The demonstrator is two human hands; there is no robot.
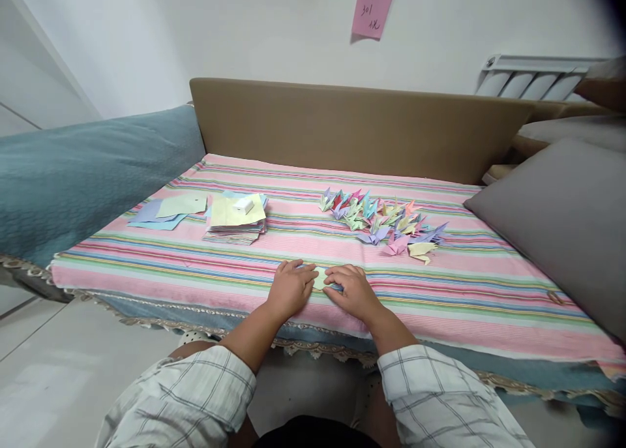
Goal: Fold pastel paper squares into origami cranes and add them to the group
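Observation:
A small piece of folded light green paper (319,278) lies on the striped cloth, close to the front edge of the seat. From its left side, the fingers of my left hand (292,286) close on it and press it down. On the opposite side my right hand (353,290) has bent fingers on its edge, with the thumb below. Fingers cover both ends of the paper, so its whole outline is hidden. Beyond my right hand sits a group of several folded paper cranes (376,216) in many colours.
A stack of square paper (237,233), with a small white block (243,205) on top, stands left of centre. Loose sheets (169,210) lie farther left. A grey cushion (562,226) leans at the right; a brown backrest (342,128) borders the striped cloth (161,252).

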